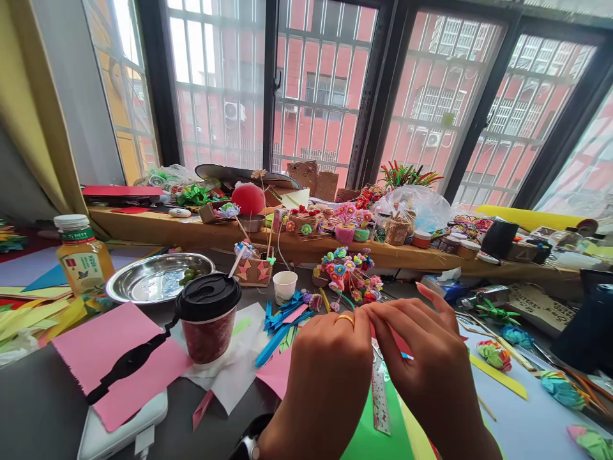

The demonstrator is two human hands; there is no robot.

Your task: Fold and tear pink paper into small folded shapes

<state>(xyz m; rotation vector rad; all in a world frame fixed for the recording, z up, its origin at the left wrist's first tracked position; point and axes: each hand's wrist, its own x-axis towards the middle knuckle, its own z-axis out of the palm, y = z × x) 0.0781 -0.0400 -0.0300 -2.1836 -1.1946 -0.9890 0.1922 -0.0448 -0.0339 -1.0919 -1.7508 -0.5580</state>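
Observation:
My left hand [330,364], with a gold ring and a watch at the wrist, is raised over the table, its fingers curled in and turned away from me. Against it, fingertips touching near its knuckles, is my right hand [416,345], thumb and forefinger pinched together. A bit of red shows between the hands; what they grip is hidden. Below them lie a green sheet [378,421] and a patterned ruler [380,399]. Blue paper strips [282,326] and a pink sheet [278,374] are left of my left hand.
A lidded cup [207,326] stands at left, near a metal plate [119,287], a juice bottle [83,259] and a pink sheet [138,377]. Crochet flowers [345,271] and a paper cup [285,287] stand behind the hands. Crumpled paper flowers [493,354] lie at right.

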